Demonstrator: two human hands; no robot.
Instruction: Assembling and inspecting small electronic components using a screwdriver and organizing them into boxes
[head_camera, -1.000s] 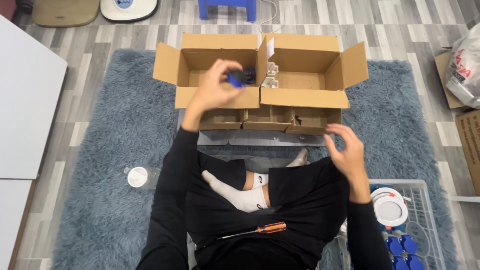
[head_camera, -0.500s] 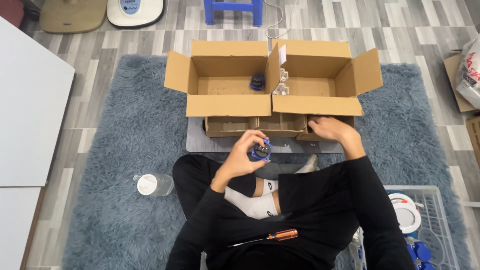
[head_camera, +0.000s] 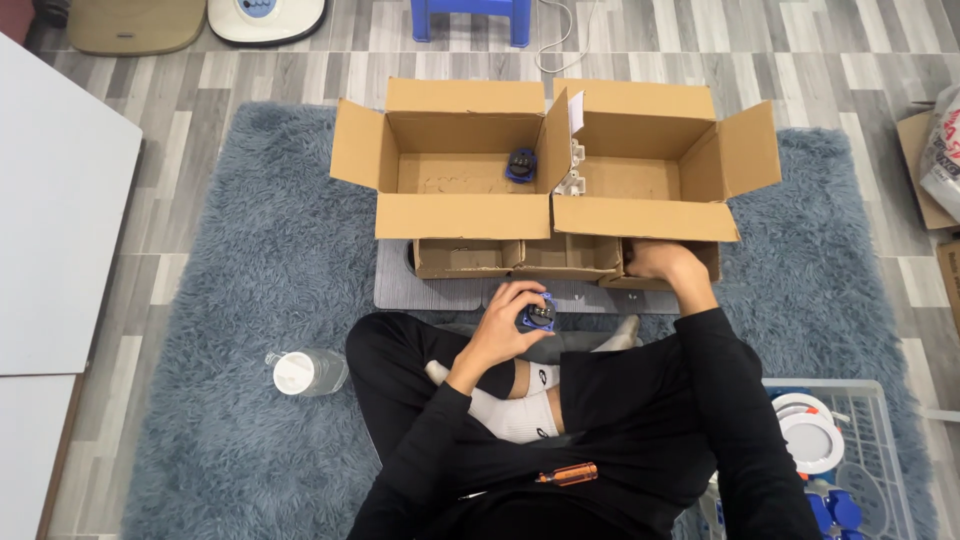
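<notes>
Now right hand (head_camera: 660, 262) inside small box (head_camera: 668, 265).

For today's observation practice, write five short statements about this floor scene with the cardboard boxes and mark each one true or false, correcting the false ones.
1. The left hand holds a small blue and black part. True.
2. The right hand holds the orange-handled screwdriver. False: the screwdriver lies on the person's lap, and the right hand reaches into a small tray box.
3. Another blue part sits inside the left large open box. True.
4. The plastic bottle stands on the white table. False: it lies on the grey-blue rug.
5. The person sits on a chair. False: they sit cross-legged on the rug.
</notes>
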